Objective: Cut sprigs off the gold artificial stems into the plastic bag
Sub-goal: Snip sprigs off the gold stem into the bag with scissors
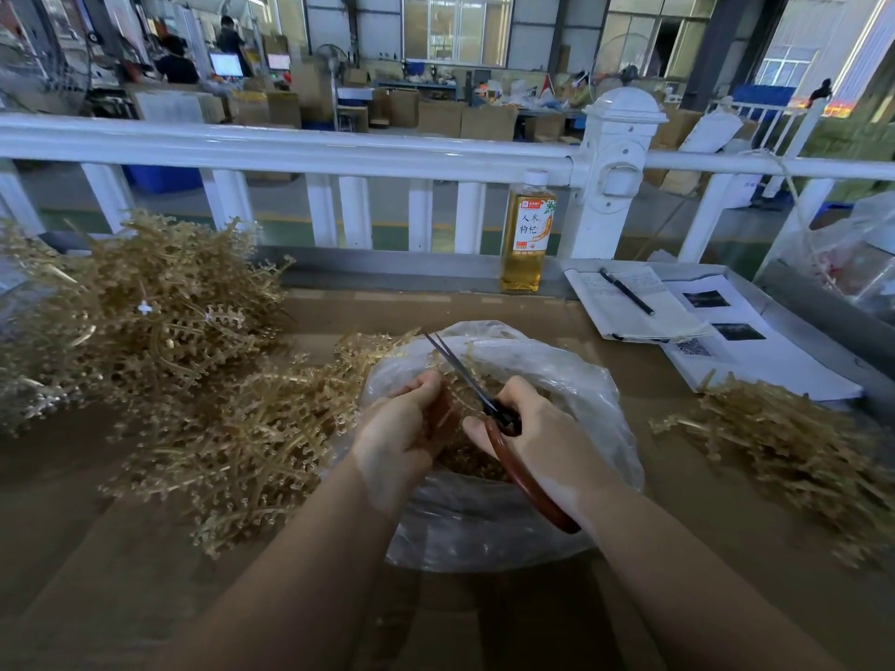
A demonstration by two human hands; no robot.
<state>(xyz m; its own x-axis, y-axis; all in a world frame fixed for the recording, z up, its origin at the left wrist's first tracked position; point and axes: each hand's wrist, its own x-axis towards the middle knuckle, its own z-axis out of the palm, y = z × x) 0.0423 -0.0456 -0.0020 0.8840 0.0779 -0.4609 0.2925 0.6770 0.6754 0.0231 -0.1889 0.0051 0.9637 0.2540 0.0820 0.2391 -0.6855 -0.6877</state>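
My left hand (399, 431) has its grip closed round a gold stem (438, 409), holding it over the open mouth of the plastic bag (571, 380). My right hand (537, 438) grips the red-handled scissors (489, 409); the blades point up and away from me, only slightly parted, passing just beside my left fingertips. That closeness is the main risk: if I snip without checking where my left thumb lies, the blades could nick it, since the sprigs hide part of my fingers. A springy sprig could also flick sideways out of the bag onto the bench (145, 573) instead of dropping among the cut pieces (472, 464) beneath my grip. The bag's rim is soft and slumped, so a stray blade tip could snag or slit the film. The uncut pile (145, 326) lies to the left of my grip, a smaller heap (784, 443) to the right.
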